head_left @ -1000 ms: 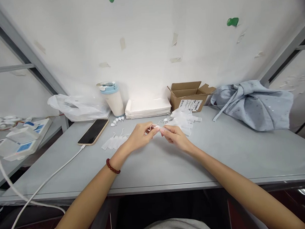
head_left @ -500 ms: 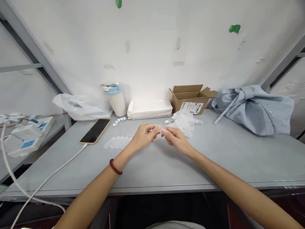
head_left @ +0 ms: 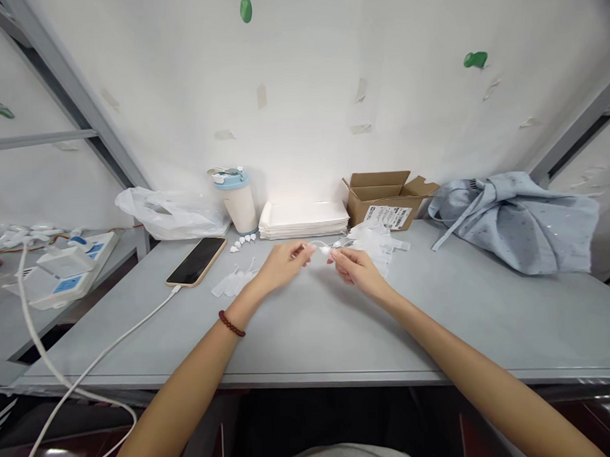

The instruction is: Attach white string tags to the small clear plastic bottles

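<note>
My left hand (head_left: 287,264) pinches one end of a thin white cord (head_left: 316,243) over the middle of the grey table. At the cord's other end, my right hand (head_left: 355,268) grips a small white piece (head_left: 326,250) between thumb and fingertips. Beyond my right hand lies a pile of translucent white sleeves (head_left: 374,241) with cords. Several similar sleeves (head_left: 233,282) are fanned out left of my left hand. Behind them sit several small white pieces (head_left: 243,242) in a cluster.
A phone (head_left: 196,261) on a cable, a plastic bag (head_left: 177,216) and a cup (head_left: 239,207) are at left. A white stack (head_left: 305,219) and an open cardboard box (head_left: 384,202) stand behind. Grey-blue cloth (head_left: 519,224) lies right; a power strip (head_left: 79,273) is far left.
My hands have moved apart, and the cord now stretches between them with the small white piece showing at my right fingertips. The view has shifted slightly. Someone's fingers now show at the far left edge.
</note>
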`<state>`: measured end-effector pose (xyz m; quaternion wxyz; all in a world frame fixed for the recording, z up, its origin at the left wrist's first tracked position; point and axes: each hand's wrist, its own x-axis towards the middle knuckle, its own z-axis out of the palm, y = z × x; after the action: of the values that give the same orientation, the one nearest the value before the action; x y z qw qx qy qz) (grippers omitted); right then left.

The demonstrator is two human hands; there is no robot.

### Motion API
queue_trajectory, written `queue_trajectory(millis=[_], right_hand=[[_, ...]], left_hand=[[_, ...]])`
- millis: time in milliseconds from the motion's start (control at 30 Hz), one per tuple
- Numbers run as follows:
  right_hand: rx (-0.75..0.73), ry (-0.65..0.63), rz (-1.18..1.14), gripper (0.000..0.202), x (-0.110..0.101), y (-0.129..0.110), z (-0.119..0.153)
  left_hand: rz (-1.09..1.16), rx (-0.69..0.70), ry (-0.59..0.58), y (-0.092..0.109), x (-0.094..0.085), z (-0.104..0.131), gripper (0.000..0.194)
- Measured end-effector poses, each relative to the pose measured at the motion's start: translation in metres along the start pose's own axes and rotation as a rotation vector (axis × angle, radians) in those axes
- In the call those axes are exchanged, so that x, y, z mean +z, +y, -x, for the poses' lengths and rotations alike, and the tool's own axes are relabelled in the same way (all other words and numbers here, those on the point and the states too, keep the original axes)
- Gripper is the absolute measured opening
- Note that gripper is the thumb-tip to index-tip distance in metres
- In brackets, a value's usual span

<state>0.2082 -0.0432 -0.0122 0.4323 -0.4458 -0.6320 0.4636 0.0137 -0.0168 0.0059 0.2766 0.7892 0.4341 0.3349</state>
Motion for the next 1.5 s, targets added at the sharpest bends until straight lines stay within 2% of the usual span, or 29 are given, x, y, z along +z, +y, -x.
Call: queue_trajectory(millis=[100, 167, 267, 333, 400, 500, 700, 800, 900, 967, 1067, 1167, 1267, 1500], right_hand=[[-0.222, 0.269, 0.4, 0.041, -0.012, 0.006, -0.007], [-0.313, 0.392, 0.597, 0.038, -0.023, 0.012, -0.013], [-0.359, 0.49, 0.812, 0.036, -0.037, 0.022, -0.021], [-0.352, 0.497, 0.932, 0.039, -0.041, 0.028, -0.025], [-0.347, 0.472, 1.032, 0.039, -0.042, 0.033, -0.028], [-0.38, 0.441, 1.119, 0.04, -0.041, 0.037, -0.03], [-0.463, 0.509, 1.119, 0.036, -0.03, 0.027, -0.022], [-0.508, 0.405, 1.059, 0.03, -0.008, 0.016, -0.016], [-0.484, 0.153, 0.959, 0.025, 0.025, 0.006, -0.011], [-0.386, -0.003, 0.863, 0.022, 0.049, -0.001, -0.011], [-0.201, -0.142, 0.713, 0.022, 0.079, -0.01, -0.019], [-0.012, -0.15, 0.677, 0.032, 0.099, -0.015, -0.031], [0.145, -0.184, 0.645, 0.036, 0.11, -0.018, -0.041], [0.224, -0.275, 0.677, 0.026, 0.12, -0.027, -0.044]], left_hand=[[-0.293, -0.056, 0.116, -0.026, -0.029, -0.006, 0.024], [-0.532, -0.173, 0.141, -0.044, -0.055, -0.006, 0.02], [-0.638, -0.336, 0.151, -0.07, -0.09, 0.0, 0.018], [-0.667, -0.418, 0.174, -0.083, -0.103, 0.005, 0.019], [-0.677, -0.463, 0.162, -0.093, -0.107, 0.007, 0.022], [-0.679, -0.477, 0.132, -0.101, -0.102, 0.006, 0.027], [-0.706, -0.507, 0.081, -0.103, -0.093, 0.003, 0.027], [-0.729, -0.525, 0.062, -0.103, -0.094, 0.003, 0.022], [-0.746, -0.543, 0.054, -0.103, -0.093, 0.003, 0.018], [-0.748, -0.555, 0.046, -0.104, -0.092, 0.003, 0.014], [-0.732, -0.563, 0.025, -0.103, -0.09, 0.003, 0.011], [-0.711, -0.563, 0.022, -0.102, -0.087, 0.003, 0.013], [-0.698, -0.55, 0.046, -0.099, -0.085, 0.004, 0.013], [-0.593, -0.492, 0.105, -0.084, -0.083, -0.002, 0.021]])
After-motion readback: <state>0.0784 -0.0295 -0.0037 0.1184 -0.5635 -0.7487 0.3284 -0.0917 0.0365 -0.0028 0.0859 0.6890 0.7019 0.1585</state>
